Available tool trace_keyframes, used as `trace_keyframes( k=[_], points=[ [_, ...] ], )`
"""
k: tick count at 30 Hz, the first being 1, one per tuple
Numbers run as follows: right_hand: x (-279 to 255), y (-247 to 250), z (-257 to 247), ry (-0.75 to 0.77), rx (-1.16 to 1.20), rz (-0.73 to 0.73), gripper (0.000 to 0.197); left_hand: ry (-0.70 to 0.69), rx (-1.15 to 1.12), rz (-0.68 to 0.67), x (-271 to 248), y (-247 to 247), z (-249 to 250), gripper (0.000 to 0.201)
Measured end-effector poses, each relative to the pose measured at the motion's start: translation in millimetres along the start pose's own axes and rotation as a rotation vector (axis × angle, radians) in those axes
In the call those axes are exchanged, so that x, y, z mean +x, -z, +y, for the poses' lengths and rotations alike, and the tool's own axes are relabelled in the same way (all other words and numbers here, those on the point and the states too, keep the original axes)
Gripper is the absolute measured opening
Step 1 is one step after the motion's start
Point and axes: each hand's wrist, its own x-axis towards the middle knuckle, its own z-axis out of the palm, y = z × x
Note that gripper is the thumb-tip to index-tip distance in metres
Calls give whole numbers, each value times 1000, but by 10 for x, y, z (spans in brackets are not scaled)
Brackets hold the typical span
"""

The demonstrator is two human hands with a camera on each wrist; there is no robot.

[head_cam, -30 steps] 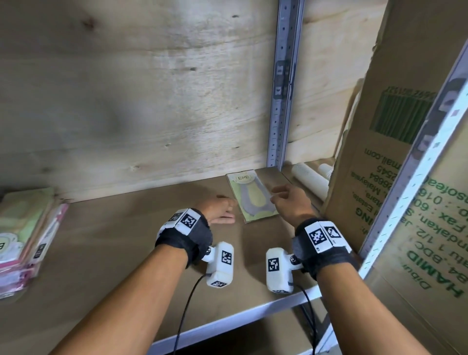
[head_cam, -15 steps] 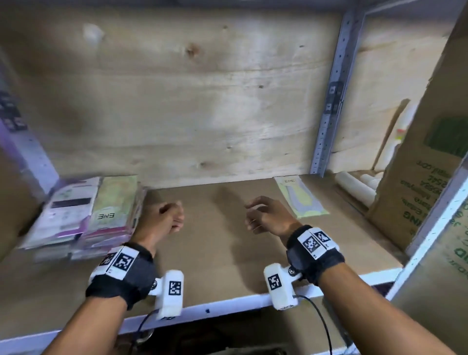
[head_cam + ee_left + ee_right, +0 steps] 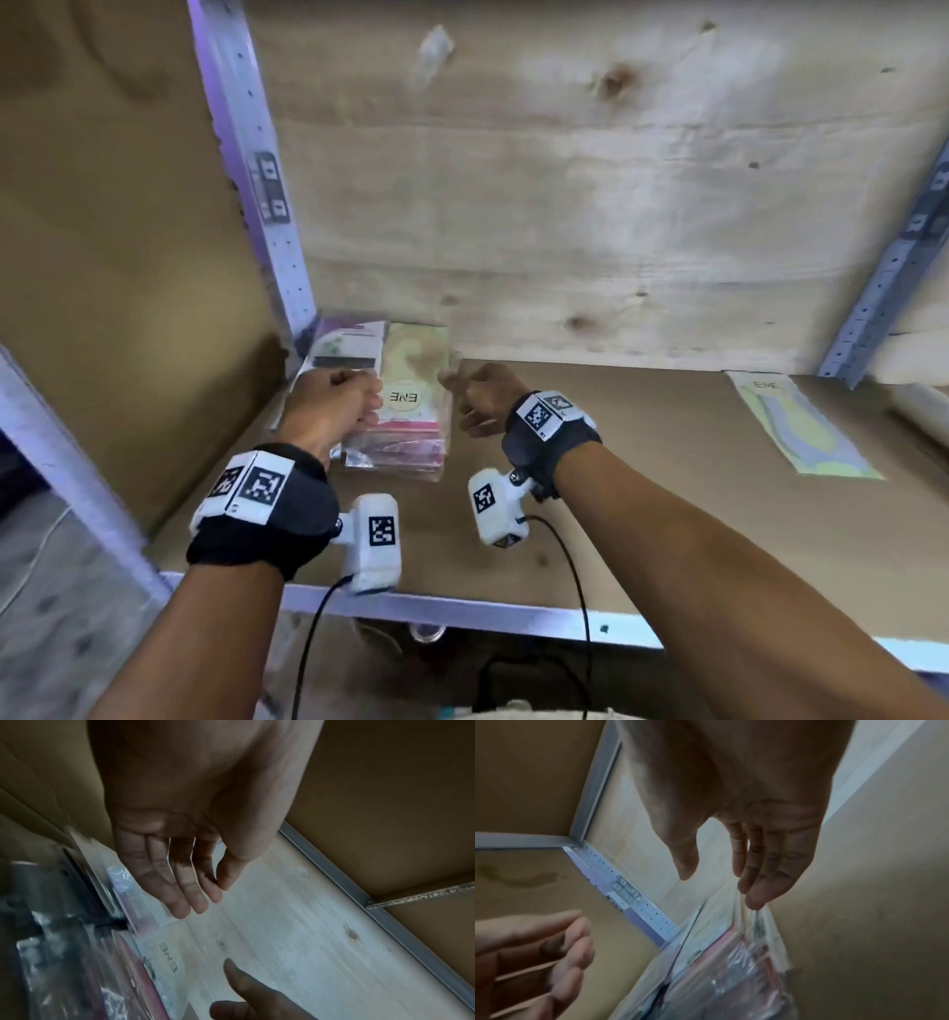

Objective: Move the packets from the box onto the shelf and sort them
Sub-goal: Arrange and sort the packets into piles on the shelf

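Note:
A stack of flat plastic packets (image 3: 411, 411) lies in the back left corner of the brown shelf board (image 3: 642, 488); the top one is yellow-green and marked "ENE". My left hand (image 3: 334, 406) hovers over the stack's left half with loosely bent fingers (image 3: 195, 902), holding nothing. My right hand (image 3: 477, 401) is at the stack's right edge; in the right wrist view its relaxed fingertips (image 3: 754, 900) touch or nearly touch the top packet's edge (image 3: 762, 925). A single green packet (image 3: 801, 431) lies flat far to the right.
A plywood back wall (image 3: 565, 205) and perforated metal uprights (image 3: 251, 180) (image 3: 883, 267) bound the bay. A brown side panel (image 3: 128, 257) closes the left. A white roll (image 3: 924, 406) shows at the far right. The metal front rail (image 3: 462, 611) runs under my wrists.
Both hands left the single green packet at the right and moved left across the shelf to the stack in the corner. The head view swung left with them.

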Motion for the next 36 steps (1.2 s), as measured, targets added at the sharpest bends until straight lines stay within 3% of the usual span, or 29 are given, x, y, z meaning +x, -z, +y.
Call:
trace_keyframes(
  k=[3, 6, 10, 13, 18, 25, 29, 32, 36],
  points=[
    [139, -216, -4, -5, -120, 19, 58, 25, -22, -3, -28, 70, 7, 14],
    [189, -306, 84, 3, -193, 30, 67, 32, -9, -9, -44, 91, -1, 13],
    [156, -282, 216, -13, -138, -2, 29, 31, 13, -9, -55, 68, 1, 15],
    [11, -138, 284, -20, -153, -24, 24, 34, 31, -33, -91, -27, 13, 18],
    [-408, 325, 363, -13, -9, -24, 16, 19, 79, -83, -183, -256, 20, 13],
    [-1191, 1221, 647, -34, 296, 10, 12, -178, 245, -149, -384, -847, -90, 9],
    [-1485, 1733, 910, -23, 291, 74, 20, -264, 312, -169, -433, -1170, -117, 37],
    [-1657, 2060, 1091, -16, 327, 103, 26, -205, 319, -291, -534, -1354, -98, 51],
    [-1783, 2338, 1201, -11, 383, 113, 18, -66, 241, -530, -715, -1604, -111, 29]
  ],
)
